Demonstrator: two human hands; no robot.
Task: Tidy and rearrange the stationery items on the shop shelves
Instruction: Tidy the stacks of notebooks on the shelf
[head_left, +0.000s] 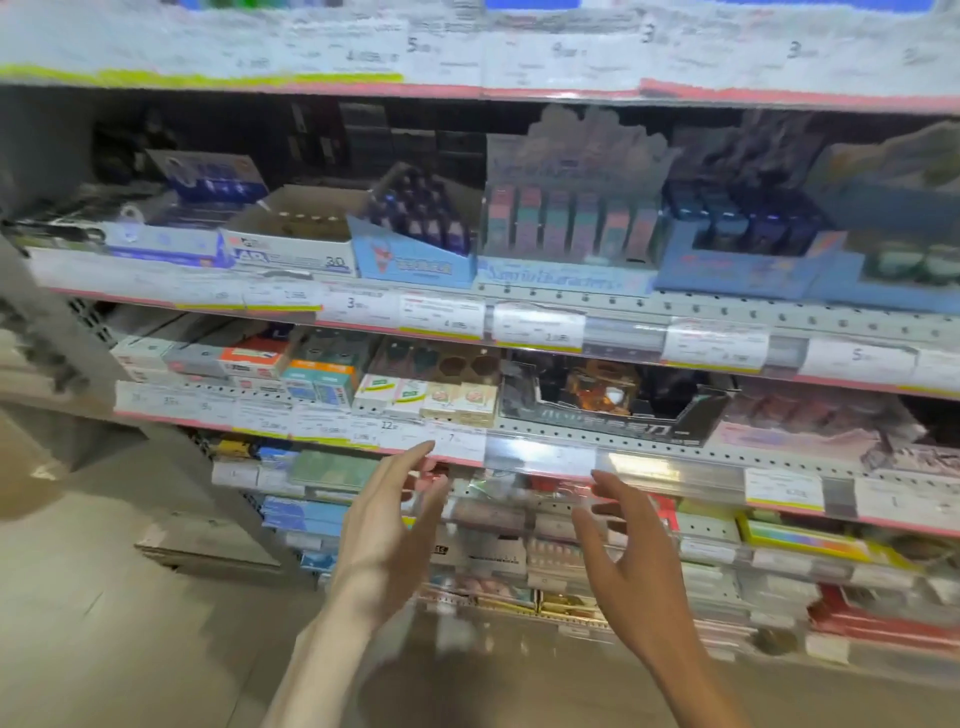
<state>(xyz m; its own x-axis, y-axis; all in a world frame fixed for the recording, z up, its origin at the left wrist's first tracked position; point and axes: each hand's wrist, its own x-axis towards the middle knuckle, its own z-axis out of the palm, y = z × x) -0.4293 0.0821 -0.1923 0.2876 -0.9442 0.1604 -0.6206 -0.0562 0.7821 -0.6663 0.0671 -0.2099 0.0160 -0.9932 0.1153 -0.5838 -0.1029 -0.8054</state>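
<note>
Both hands raised in front of the shelves, palms facing each other, a gap between them. Left hand (387, 519): fingers spread and slightly curled, holding nothing; fingertips reach up to the price-tag rail (675, 475) of the 3rd shelf down. Right hand (631, 551): fingers also apart and bent, empty; tips just below the same rail. Frame is motion-blurred, so contact with the rail cannot be told.

Behind and between the hands: low shelf with flat packs (498, 561), pink, white and clear; details too smeared to read. Left of the left hand, blue packs (291, 512) and a green box (327, 467). Right of the right hand, a yellow-edged multicolour pack (800, 535) and red packs (872, 623) lower down.

Next shelf up: small boxes in a row along the front edge. Orange-and-white box (249, 358) at left, teal-and-orange boxes (319, 382) beside it, then white-green boxes (389, 392) and cream boxes (460, 402). A brown tray with round holes (462, 366) sits behind those. Black display tray (613, 402) to the right, something orange inside. Pink packs (810, 415) further right.

Shelf above that: white open carton (296, 234) marked 30, a light-blue display box (413, 260) of dark bottles tilted back, a pastel display (571, 223) with upright pink-and-teal packs, then blue trays (743, 254) of dark jars.

Top: a blurred rail of white price labels (467, 52).

Grey floor (104, 597) at lower left.
</note>
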